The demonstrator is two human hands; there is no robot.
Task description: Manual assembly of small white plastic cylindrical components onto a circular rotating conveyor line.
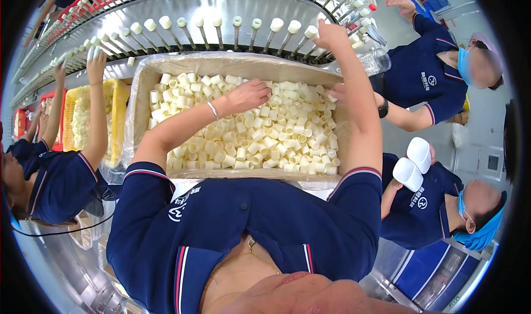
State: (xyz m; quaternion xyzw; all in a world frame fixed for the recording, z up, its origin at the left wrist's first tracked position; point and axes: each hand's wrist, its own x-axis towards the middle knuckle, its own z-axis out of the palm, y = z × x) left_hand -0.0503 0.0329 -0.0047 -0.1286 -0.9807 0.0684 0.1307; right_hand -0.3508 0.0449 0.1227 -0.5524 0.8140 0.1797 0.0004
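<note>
Short, hollow cream-coloured caps (260, 131) fill a large plastic-lined box (157, 64) in front of me. Low over the far middle of the pile is my left hand (249, 95), its fingers bent together against the caps; whatever lies under the fingertips is hidden. My right hand (333, 36) is raised past the box's far right corner, at the row of metal rods (219, 36). Its fingers are curled closed beside a cap (311, 31) on a rod tip, and their own contents are hidden. Many rods in the row carry similar caps.
A co-worker's hand (338, 94) reaches into the box's right side, near my right forearm. Beside it stands a clear jar (376, 61). Another person at right holds two white containers (408, 174). To the left, other people work near a yellow basket (117, 120) and red baskets.
</note>
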